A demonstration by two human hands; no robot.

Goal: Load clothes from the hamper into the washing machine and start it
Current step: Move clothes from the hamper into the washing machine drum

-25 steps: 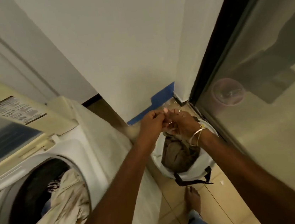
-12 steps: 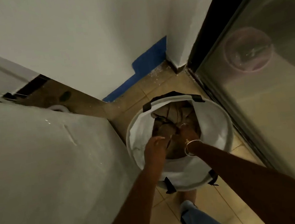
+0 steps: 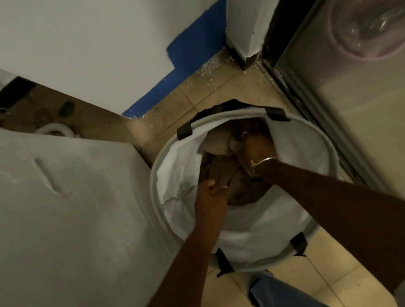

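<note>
While both reach into the hamper (image 3: 252,236), left hand (image 3: 210,194) grips clothes (image 3: 221,174).

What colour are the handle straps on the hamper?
Black, on the hamper's handle straps, seen in the head view.

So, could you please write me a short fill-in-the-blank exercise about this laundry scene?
1. Both hands reach into the white ____, which stands on the tiled floor.
2. A metal bangle circles the ____ wrist.
3. The left hand grips brown ____.
4. The patch of paint low on the wall is ____.

Missing words: hamper; right; clothes; blue
</note>
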